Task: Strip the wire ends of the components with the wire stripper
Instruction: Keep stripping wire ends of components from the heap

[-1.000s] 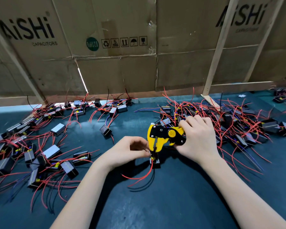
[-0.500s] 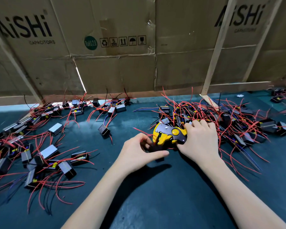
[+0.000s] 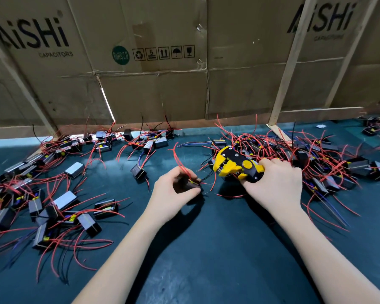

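Both hands work low over the dark green table (image 3: 206, 249). The left hand (image 3: 173, 191) curls its fingers and thumb round a small black component (image 3: 188, 184), motion-blurred, with a red wire (image 3: 177, 157) arching up from it and thin dark leads poking out to the right towards the tool. The right hand (image 3: 276, 183) grips the handles of the yellow-and-black wire stripper (image 3: 235, 164), whose head points left and slightly up, just beside the held component but apart from it; whether its jaws are closed I cannot tell. A tangled heap of components with red wires (image 3: 316, 154) lies behind and to the right of the right hand, and a looser spread of components (image 3: 53, 200) lies on the left of the table. Cardboard sheets (image 3: 151, 84) printed "AiSHi CAPACITORS" stand along the far edge, braced by a wooden strip (image 3: 290, 62).
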